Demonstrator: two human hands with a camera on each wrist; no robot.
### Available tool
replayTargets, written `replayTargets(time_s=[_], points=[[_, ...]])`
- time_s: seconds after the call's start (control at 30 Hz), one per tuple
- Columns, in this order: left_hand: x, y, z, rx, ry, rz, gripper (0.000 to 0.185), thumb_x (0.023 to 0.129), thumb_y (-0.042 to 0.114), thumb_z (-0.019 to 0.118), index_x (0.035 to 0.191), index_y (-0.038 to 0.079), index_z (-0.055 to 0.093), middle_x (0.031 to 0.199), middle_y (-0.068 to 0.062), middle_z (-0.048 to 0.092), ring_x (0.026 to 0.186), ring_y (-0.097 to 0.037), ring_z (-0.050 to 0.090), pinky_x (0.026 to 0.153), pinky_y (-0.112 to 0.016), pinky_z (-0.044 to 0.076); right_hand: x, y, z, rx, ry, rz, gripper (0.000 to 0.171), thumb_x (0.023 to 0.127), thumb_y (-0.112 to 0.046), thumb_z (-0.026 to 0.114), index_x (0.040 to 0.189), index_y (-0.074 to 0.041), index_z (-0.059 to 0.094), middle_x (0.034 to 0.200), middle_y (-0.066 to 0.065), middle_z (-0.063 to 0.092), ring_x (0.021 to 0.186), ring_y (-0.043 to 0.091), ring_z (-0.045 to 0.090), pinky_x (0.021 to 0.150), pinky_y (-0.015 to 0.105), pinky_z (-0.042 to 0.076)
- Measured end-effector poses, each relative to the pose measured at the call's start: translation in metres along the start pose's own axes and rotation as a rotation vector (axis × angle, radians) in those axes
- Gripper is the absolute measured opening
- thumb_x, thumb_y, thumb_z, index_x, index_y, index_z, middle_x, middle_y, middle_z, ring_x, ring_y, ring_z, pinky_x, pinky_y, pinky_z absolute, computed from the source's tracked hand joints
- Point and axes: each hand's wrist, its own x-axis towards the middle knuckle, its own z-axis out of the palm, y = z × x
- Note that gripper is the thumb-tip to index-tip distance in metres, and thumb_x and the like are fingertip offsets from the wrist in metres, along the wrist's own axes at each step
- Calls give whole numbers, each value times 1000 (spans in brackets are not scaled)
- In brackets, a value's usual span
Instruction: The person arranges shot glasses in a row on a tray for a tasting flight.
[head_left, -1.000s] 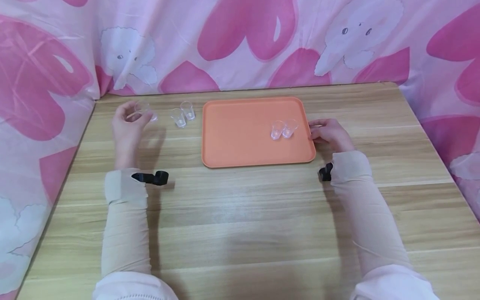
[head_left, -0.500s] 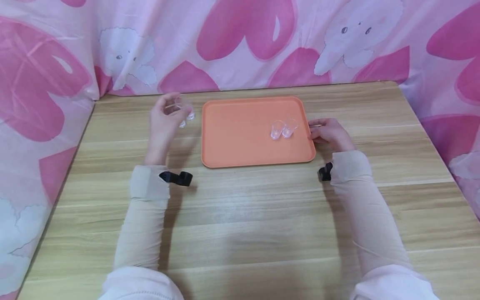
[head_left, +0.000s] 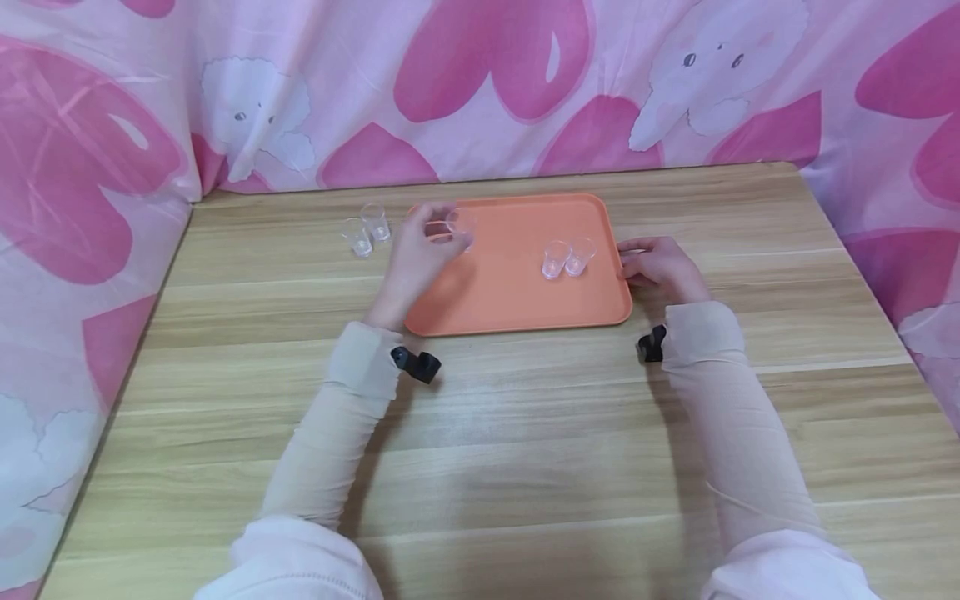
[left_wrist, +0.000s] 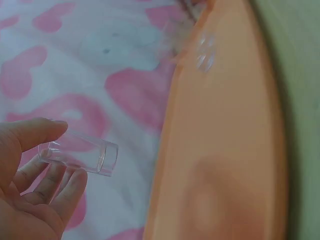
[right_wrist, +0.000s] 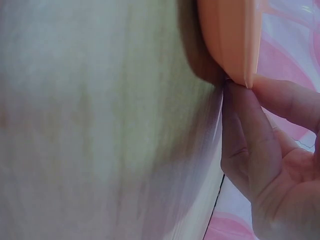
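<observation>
My left hand (head_left: 416, 258) pinches a small clear plastic cup (head_left: 462, 227) between thumb and fingers, over the left part of the orange tray (head_left: 510, 300). The left wrist view shows this cup (left_wrist: 85, 152) held by its rim end, base pointing away from the palm and apart from the tray. At the tray's right edge, my right hand (head_left: 662, 265) grips the rim with thumb and fingertips, as the right wrist view shows. Two clear cups stand close together on the tray's right half, a left one (head_left: 553, 261) and a right one (head_left: 579, 258).
Two more clear cups, one nearer (head_left: 358, 238) and one farther (head_left: 376, 223), stand on the wooden table (head_left: 480, 433) left of the tray. A pink patterned cloth (head_left: 487, 83) hangs behind the table's back edge and along its sides.
My left hand has carried the cup rightward, from the table's left side past the two standing cups to above the tray. My right hand and the tray have stayed in place.
</observation>
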Motion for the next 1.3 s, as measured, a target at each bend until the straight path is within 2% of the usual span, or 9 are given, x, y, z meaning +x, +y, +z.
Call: replayTargets(time_s=[0.1,0.3,0.4,0.57,0.87,1.0,1.17,1.3], points=[[-1,-2,16,23,-40,30,45,84,4,69,126,-1,55,125,-19,57,113,-28,57,99,-28,52,1,0,0,-16,0,-2,54,89,1,53,140,6,39,117,4,65,74,-8,61,71,12,55],[-4,-9,42,91,-139,36,45,85,7,69,127,3,55,125,-16,58,112,-25,59,97,-28,53,2,1,0,-27,-2,2,54,90,0,53,141,5,39,131,13,59,75,-8,61,71,11,54],[-3,-13,54,111,-166,36,45,85,6,69,128,3,55,124,-15,59,110,-25,60,95,-27,53,2,2,-1,-36,-8,2,54,90,-2,54,142,5,38,139,18,51,76,-9,60,72,11,54],[-2,-17,69,143,-195,23,45,85,7,69,128,4,55,124,-14,59,109,-25,61,95,-27,53,2,3,-2,-46,-9,4,55,91,-4,54,143,4,38,143,21,47,77,-9,60,73,11,54],[3,-21,78,154,-189,-11,46,85,7,69,129,4,54,125,-12,59,113,-25,59,97,-29,52,1,-1,0,-51,-9,20,55,92,-4,53,144,3,36,145,25,43,77,-9,59,76,11,54],[5,-22,79,164,-181,-36,47,85,8,69,129,5,54,126,-12,59,114,-25,58,97,-30,52,0,-1,1,-45,-4,10,54,91,-3,53,143,4,37,142,22,48,76,-9,60,74,11,54],[9,-23,79,170,-176,-53,47,85,7,69,129,6,54,126,-11,59,113,-24,57,97,-30,52,-1,0,2,-32,9,-16,53,89,0,53,140,7,39,131,15,58,74,-8,60,70,11,54],[11,-23,81,182,-183,-52,47,85,7,69,130,6,54,128,-10,59,114,-23,57,97,-29,52,0,-1,2,-31,12,-13,53,89,0,52,140,7,40,134,18,55,74,-7,60,69,11,54]])
